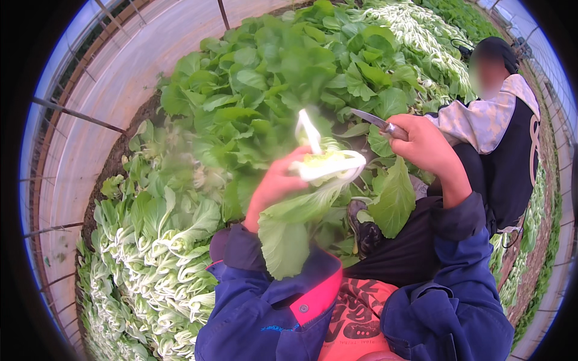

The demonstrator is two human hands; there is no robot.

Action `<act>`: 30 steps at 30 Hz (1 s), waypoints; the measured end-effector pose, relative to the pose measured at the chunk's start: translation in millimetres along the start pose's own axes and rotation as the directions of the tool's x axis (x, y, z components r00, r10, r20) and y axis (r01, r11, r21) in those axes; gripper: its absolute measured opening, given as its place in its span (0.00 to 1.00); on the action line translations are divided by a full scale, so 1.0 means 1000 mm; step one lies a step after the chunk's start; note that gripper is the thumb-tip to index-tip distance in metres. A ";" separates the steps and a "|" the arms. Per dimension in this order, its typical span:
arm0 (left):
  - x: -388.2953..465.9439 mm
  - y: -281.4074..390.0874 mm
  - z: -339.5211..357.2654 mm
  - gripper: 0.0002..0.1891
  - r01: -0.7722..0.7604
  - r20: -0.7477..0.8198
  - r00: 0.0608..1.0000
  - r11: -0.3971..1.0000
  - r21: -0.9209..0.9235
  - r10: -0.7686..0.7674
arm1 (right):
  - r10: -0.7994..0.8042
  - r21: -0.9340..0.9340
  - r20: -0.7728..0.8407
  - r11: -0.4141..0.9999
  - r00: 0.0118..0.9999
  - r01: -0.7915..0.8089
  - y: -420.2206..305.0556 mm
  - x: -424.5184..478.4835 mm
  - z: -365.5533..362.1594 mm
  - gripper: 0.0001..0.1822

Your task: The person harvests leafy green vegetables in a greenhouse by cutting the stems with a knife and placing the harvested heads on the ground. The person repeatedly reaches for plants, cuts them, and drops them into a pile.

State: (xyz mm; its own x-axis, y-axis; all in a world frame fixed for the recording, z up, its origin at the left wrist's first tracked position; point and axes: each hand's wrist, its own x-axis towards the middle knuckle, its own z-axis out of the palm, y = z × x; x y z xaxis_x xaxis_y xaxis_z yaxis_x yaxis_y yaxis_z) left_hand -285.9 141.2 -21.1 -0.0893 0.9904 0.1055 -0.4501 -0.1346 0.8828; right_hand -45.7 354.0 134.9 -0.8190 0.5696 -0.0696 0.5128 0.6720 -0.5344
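My left hand (282,176) holds a leafy green with thick white stalks (332,167), its cut base turned up and blurred by glare. One broad leaf (284,239) of it hangs down over my blue sleeve. In my right hand (417,140) is a short knife (372,119), its blade pointing left, above and to the right of the plant and apart from it. A single green leaf (395,198) shows just below my right hand; whether I hold it I cannot tell. Standing leafy greens (271,67) fill the ground ahead.
Cut greens lie in rows (167,266) at the lower left, with more (420,36) at the upper right. Close on my right a co-worker (501,117) crouches. Plastic greenhouse sheeting (104,90) with metal poles runs along the left. My shoe (365,230) rests among leaves.
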 end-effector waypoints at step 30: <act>0.016 -0.025 0.012 0.48 -0.171 -0.257 0.938 0.957 0.233 0.231 | -0.006 0.326 -0.060 0.945 0.998 0.025 -0.003 0.028 0.036 0.16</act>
State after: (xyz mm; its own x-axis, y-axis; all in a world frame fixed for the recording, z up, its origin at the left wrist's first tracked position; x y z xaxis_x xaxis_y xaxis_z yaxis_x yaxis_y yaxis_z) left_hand -265.5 161.0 -36.4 -0.4160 0.8904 0.1849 -0.2084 -0.2913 0.9337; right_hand -79.0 351.3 104.5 -0.8049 0.5932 -0.0154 0.3799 0.4951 -0.7814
